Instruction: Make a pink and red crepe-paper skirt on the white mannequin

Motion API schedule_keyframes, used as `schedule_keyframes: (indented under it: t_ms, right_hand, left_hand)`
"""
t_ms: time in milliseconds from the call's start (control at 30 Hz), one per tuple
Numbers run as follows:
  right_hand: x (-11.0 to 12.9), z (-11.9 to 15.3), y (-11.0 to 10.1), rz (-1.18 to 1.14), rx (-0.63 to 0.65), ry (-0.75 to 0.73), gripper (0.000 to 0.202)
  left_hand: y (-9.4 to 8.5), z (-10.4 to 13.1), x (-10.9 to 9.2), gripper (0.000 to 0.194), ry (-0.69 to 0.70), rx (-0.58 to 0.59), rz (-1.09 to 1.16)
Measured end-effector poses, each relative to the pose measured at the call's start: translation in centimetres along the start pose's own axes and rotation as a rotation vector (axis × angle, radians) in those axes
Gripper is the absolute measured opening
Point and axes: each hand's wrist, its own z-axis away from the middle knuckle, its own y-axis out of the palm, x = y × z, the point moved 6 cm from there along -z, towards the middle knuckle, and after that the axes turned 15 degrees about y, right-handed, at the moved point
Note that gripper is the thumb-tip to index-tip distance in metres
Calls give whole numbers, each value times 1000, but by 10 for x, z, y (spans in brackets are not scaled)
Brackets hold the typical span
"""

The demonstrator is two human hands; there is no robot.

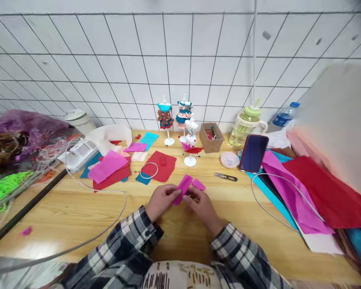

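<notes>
The left hand (161, 199) pinched one magenta strip (185, 184) between thumb and fingers, and the right hand (203, 206) gripped its opposite side. The strip was narrow, bright and straight-sided, slanting with its far end toward the right, in front of the body near the middle of the counter (237, 253). Just beside it lay one small magenta scrap (199, 184).

Farther out, one pair of snips (226, 177) lay to the right, and one pale ring (149, 170) overlapped a red sheet (165, 162) to the left. Toward the far edge stood three small dress forms (165, 119), one open box (212, 139) and one phone (254, 153). Room for moving showed as plain wood between the right hand and the fabric stack (301, 192) along the right edge.
</notes>
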Motion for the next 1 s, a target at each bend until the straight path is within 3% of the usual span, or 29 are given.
schedule_keyframes:
  t_ms: [167,400,500,667,800,1000]
  right_hand:
    - [-6,-11,-12,-80,-100,34,20]
    - [-17,-13,-17,6,-48,45,23]
    - [-19,-14,-15,-30,5,57,33]
    - [-21,-18,-15,-100,50,110,33]
    - [-25,-21,-14,-185,94,168,41]
    - [-24,-21,-14,-223,119,165,29]
  left_hand:
    - [13,-5,0,37,4,41,-44]
    - [15,-9,12,32,24,40,-25]
    - [17,-11,15,31,-8,30,61]
    - [19,-12,17,31,-26,86,74]
    - [17,-12,22,30,-19,47,159]
    - [13,-11,30,28,-19,-2,280]
